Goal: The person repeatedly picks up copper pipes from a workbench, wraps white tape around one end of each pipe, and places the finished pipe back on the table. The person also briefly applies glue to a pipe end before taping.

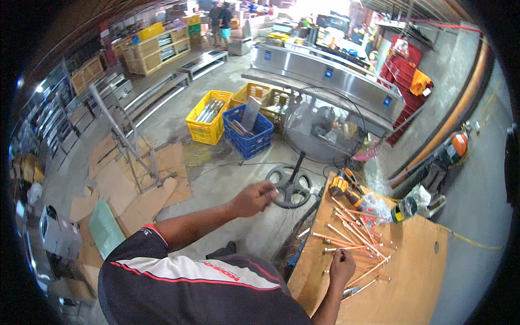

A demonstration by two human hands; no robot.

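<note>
Out over the floor, beside the fan's base, is my left hand point(254, 199), its fingers curled together. A small pale spot shows at its fingertips, too small to name. On the right, my right hand point(342, 266) is low over the wooden table point(417, 281), fingers bent inward at the near edge of a loose pile of thin copper-coloured tubes point(355, 230). Several of these tubes have metal fittings at their ends, and they lie crossed at various angles. Whether the right fingers grip one of them is hidden.
At the table's far end lie a yellow-and-black cordless drill point(344, 189), a clear plastic bag point(375, 208) and a dark-green-ended jar point(404, 209). Ahead stands a pedestal fan point(292, 186). Beyond are a blue crate point(249, 141), a yellow crate point(205, 130) and flattened cardboard point(143, 189).
</note>
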